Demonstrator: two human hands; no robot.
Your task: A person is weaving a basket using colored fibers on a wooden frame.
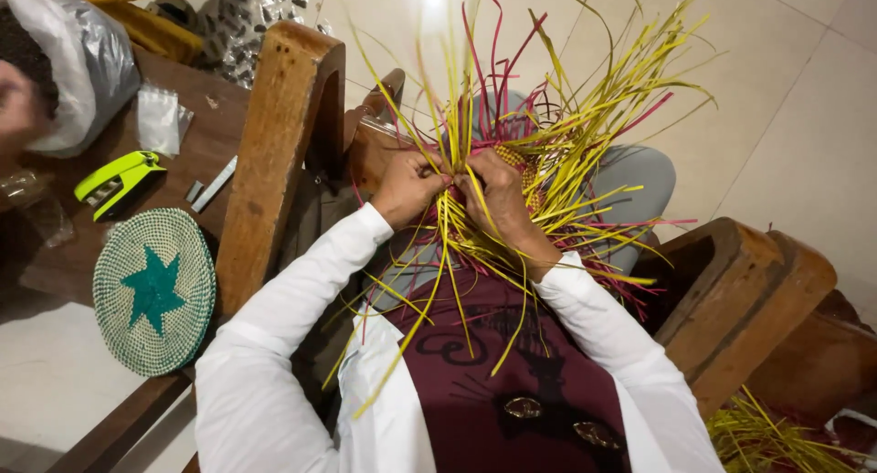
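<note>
White sleeves and a maroon apron (512, 382) front the view, both hands buried in a spray of straw.

Just right of the wooden chair arm (274, 153), the left hand (406, 185) and right hand (498, 194) meet, fingers pinched narrow on yellow and red strands (548, 144) at the core of the woven piece (516, 158) over the lap. Only a small woven patch shows (mostly hidden by the hands), so the work looks early, with long loose ends left. Strands fan away from the person, long axes radiating up and outward. Left of the chair arm lie a finished round mat (153, 290) and a green stapler (119, 180).
</note>
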